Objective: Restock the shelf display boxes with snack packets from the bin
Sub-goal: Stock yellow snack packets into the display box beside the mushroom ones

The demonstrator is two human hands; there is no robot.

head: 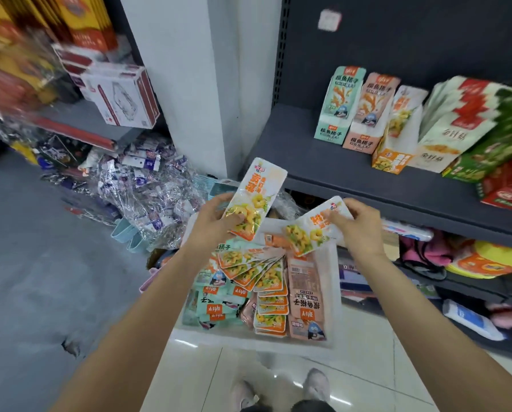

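One flat, glossy packet [256,197] is gripped by the left hand [216,218]; another [314,230] is pinched by the right hand [358,224], apparently thumb-and-finger, above the translucent bin [335,292].

A white carton [121,96] sits on the left shelf [79,120]. Below it, clear bags of small purple-and-white packets [147,185] lie heaped on the grey floor [40,263].

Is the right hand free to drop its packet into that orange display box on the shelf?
Probably yes. The right hand holds a packet, the orange display box stands open-topped on the shelf above it, and nothing lies between them.
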